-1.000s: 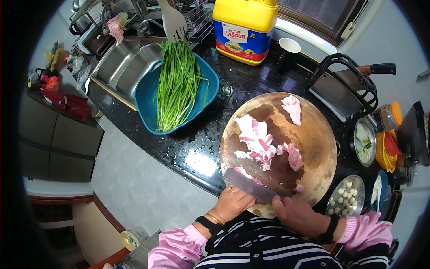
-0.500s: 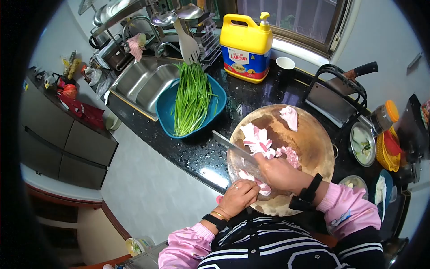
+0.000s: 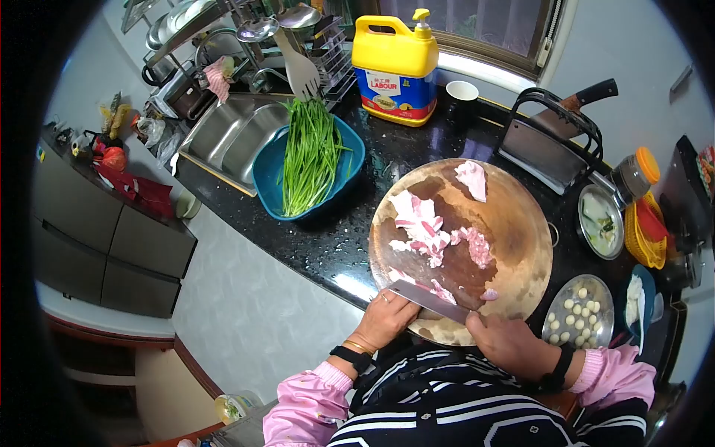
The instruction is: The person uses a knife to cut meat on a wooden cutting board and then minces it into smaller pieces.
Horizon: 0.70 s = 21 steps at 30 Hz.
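Observation:
My right hand (image 3: pixel 506 344) is wrapped round the handle of a cleaver (image 3: pixel 430 300), whose blade slants across the near part of a round wooden chopping board (image 3: pixel 525 257). Close to the blade's far end, my left hand (image 3: pixel 389 318) rests at the board's near left edge with its fingers curled; what lies under them is hidden. A strip of pale pink meat (image 3: pixel 444 292) shows just beyond the blade. Farther back on the board lie larger fatty meat slices (image 3: pixel 418 223), a heap of small chopped meat (image 3: pixel 475 246) and one separate pale piece (image 3: pixel 471 180).
Green chives (image 3: pixel 313 160) fill a blue basin (image 3: pixel 268 182) beside the sink (image 3: pixel 238 141). Behind stand a yellow detergent jug (image 3: pixel 395 71), a white cup (image 3: pixel 462 92) and a knife rack (image 3: pixel 547 145). On the right are a bowl of white balls (image 3: pixel 579 313) and another metal bowl (image 3: pixel 600 222).
The cleaver has swung toward me and lies flatter across the board's near side. My right hand has moved right and nearer, uncovering the bowl of white balls. The camera view has shifted slightly.

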### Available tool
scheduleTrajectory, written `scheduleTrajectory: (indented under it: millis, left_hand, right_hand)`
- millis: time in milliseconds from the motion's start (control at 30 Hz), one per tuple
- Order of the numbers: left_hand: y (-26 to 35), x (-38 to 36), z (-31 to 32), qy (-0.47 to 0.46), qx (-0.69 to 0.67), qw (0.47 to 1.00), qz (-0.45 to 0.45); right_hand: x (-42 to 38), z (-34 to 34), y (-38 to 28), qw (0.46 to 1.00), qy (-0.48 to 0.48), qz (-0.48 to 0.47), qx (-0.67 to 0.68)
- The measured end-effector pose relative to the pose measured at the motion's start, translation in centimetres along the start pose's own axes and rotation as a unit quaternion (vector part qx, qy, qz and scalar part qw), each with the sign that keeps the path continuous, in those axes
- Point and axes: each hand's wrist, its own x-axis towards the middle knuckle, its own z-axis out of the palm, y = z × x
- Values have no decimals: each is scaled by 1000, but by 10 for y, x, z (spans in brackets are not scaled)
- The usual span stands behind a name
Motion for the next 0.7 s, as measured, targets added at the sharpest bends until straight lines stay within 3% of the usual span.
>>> scheduleTrajectory:
  millis: [467, 700]
  left_hand:
    - [-2, 1, 5, 19, -61, 997, -44]
    - [-14, -8, 7, -1, -38, 994, -99]
  right_hand:
    - [27, 12, -4, 997, 29, -33, -63]
    - [121, 10, -17, 995, 56, -84, -10]
